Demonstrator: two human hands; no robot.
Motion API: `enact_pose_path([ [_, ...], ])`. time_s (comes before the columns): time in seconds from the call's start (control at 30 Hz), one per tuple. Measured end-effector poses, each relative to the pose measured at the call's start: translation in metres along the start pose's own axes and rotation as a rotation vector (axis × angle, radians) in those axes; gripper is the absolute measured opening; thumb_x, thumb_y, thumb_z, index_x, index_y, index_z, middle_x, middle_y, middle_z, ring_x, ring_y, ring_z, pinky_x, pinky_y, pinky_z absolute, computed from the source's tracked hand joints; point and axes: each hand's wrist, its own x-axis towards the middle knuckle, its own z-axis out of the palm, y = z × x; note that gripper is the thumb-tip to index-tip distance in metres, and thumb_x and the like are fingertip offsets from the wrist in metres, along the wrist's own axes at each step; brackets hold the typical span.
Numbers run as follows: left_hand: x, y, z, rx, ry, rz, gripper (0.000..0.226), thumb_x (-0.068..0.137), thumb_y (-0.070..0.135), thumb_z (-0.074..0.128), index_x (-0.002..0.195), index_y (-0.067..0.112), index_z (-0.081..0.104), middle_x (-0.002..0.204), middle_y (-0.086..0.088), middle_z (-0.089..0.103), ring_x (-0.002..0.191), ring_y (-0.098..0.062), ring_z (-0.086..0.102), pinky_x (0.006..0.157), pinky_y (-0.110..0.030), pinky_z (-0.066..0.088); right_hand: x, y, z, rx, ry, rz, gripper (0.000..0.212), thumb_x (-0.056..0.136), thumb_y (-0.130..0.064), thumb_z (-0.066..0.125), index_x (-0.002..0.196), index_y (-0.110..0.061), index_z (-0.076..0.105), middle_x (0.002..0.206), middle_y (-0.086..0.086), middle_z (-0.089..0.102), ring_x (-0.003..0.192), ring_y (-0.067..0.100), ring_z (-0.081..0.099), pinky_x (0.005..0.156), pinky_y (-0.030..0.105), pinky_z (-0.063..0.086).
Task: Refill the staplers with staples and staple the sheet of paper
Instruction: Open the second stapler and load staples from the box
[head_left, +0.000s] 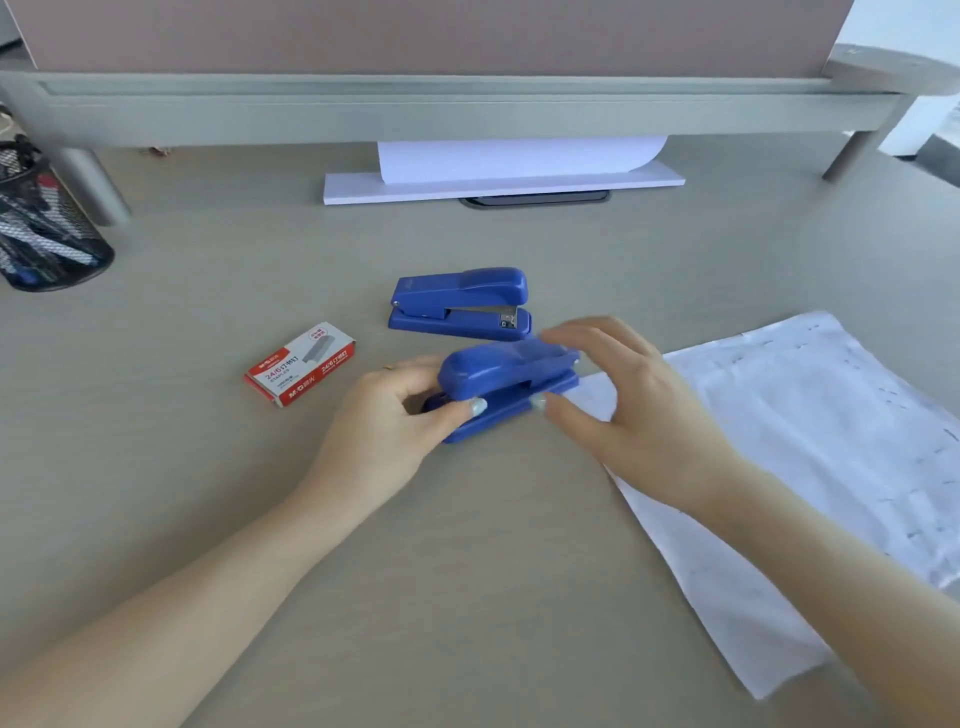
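Observation:
Two blue staplers lie at the middle of the desk. The near stapler is between my hands. My left hand grips its left end, thumb on the front of the base. My right hand holds its right end, fingers over the top and thumb against the base. The far stapler sits closed just behind it, untouched. A red and white box of staples lies closed to the left. The white sheet of paper lies on the right, partly under my right hand and forearm, with several small marks on it.
A black mesh pen holder stands at the far left. A grey monitor riser spans the back, with a white board and curled white paper under it.

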Motion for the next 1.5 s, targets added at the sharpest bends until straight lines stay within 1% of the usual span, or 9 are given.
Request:
enact_pose_path([
  [0.2, 0.005, -0.006, -0.005, 0.129, -0.053, 0.058, 0.02, 0.079, 0.017, 0.062, 0.093, 0.026, 0.073, 0.106, 0.032, 0.062, 0.123, 0.0, 0.043, 0.107, -0.031, 0.034, 0.03, -0.024, 0.038, -0.076, -0.139, -0.14, 0.049, 0.074, -0.058, 0.047, 0.109, -0.027, 0.059, 0.099, -0.009, 0.065, 0.089, 0.013, 0.056, 0.091, 0.028, 0.037],
  [0.4, 0.005, -0.004, -0.006, 0.093, -0.029, 0.059, 0.032, 0.079, 0.01, 0.062, 0.082, 0.041, 0.066, 0.095, 0.039, 0.058, 0.1, 0.023, 0.045, 0.076, 0.002, 0.036, 0.028, -0.015, 0.047, 0.02, -0.036, -0.18, 0.03, 0.076, -0.055, 0.053, 0.092, -0.029, 0.059, 0.086, -0.013, 0.058, 0.078, 0.007, 0.05, 0.086, 0.024, 0.033],
  [0.6, 0.012, -0.007, -0.01, 0.21, -0.041, 0.069, 0.016, 0.081, 0.018, 0.061, 0.088, 0.026, 0.073, 0.103, 0.023, 0.062, 0.1, 0.004, 0.054, 0.077, -0.01, 0.042, 0.03, -0.019, 0.052, 0.092, 0.008, -0.124, 0.03, 0.074, -0.052, 0.058, 0.09, -0.027, 0.063, 0.086, -0.015, 0.061, 0.08, 0.001, 0.05, 0.087, 0.02, 0.032],
  [0.8, 0.013, -0.006, -0.009, 0.253, -0.01, 0.052, 0.013, 0.08, 0.023, 0.066, 0.09, 0.024, 0.074, 0.096, 0.029, 0.059, 0.093, 0.02, 0.05, 0.077, 0.004, 0.032, 0.044, -0.023, 0.015, 0.693, 0.136, 0.176, 0.014, 0.083, -0.038, 0.055, 0.081, -0.026, 0.061, 0.066, -0.018, 0.057, 0.066, -0.002, 0.052, 0.065, 0.01, 0.04],
  [0.97, 0.011, -0.006, -0.01, 0.276, -0.049, 0.066, 0.012, 0.083, 0.022, 0.063, 0.085, 0.016, 0.073, 0.084, -0.012, 0.067, 0.087, -0.019, 0.055, 0.077, -0.02, 0.039, 0.052, -0.007, 0.0, 1.107, 0.357, 0.454, 0.029, 0.087, -0.047, 0.042, 0.072, -0.029, 0.06, 0.07, -0.009, 0.054, 0.071, 0.013, 0.05, 0.074, 0.03, 0.041],
  [1.13, 0.009, -0.002, -0.011, 0.274, -0.041, 0.065, 0.012, 0.084, 0.02, 0.062, 0.087, 0.017, 0.073, 0.087, -0.02, 0.064, 0.083, -0.014, 0.048, 0.08, 0.006, 0.026, 0.043, 0.031, -0.014, 1.551, 0.455, 0.647, 0.036, 0.096, -0.042, 0.033, 0.081, -0.015, 0.052, 0.077, -0.002, 0.056, 0.092, 0.021, 0.065, 0.097, 0.037, 0.047],
  [1.27, 0.01, -0.004, -0.01, 0.284, -0.03, 0.064, 0.011, 0.084, 0.022, 0.062, 0.084, 0.02, 0.072, 0.087, -0.019, 0.065, 0.082, -0.011, 0.045, 0.08, 0.005, 0.027, 0.044, 0.043, -0.021, 1.472, 0.574, 0.732, 0.024, 0.097, -0.02, 0.037, 0.091, -0.01, 0.058, 0.091, 0.003, 0.064, 0.09, 0.022, 0.067, 0.076, 0.033, 0.056],
  [1.4, 0.009, -0.008, -0.009, 0.342, -0.017, 0.102, 0.011, 0.085, 0.026, 0.06, 0.083, 0.021, 0.07, 0.07, -0.005, 0.059, 0.086, -0.018, 0.055, 0.083, -0.035, 0.046, 0.043, 0.064, -0.025, 0.892, 0.517, 0.736, 0.024, 0.088, -0.001, 0.044, 0.096, -0.017, 0.061, 0.088, -0.003, 0.065, 0.087, 0.015, 0.064, 0.078, 0.025, 0.055],
  [1.5, 0.008, -0.005, -0.014, 0.454, -0.026, 0.127, 0.025, 0.084, 0.035, 0.059, 0.102, 0.022, 0.069, 0.108, 0.005, 0.067, 0.112, -0.013, 0.052, 0.092, -0.023, 0.038, 0.039, 0.075, -0.023, 0.466, 0.292, 0.592, 0.046, 0.082, 0.005, 0.028, 0.083, -0.028, 0.061, 0.091, -0.004, 0.067, 0.095, 0.016, 0.058, 0.074, 0.027, 0.041],
])
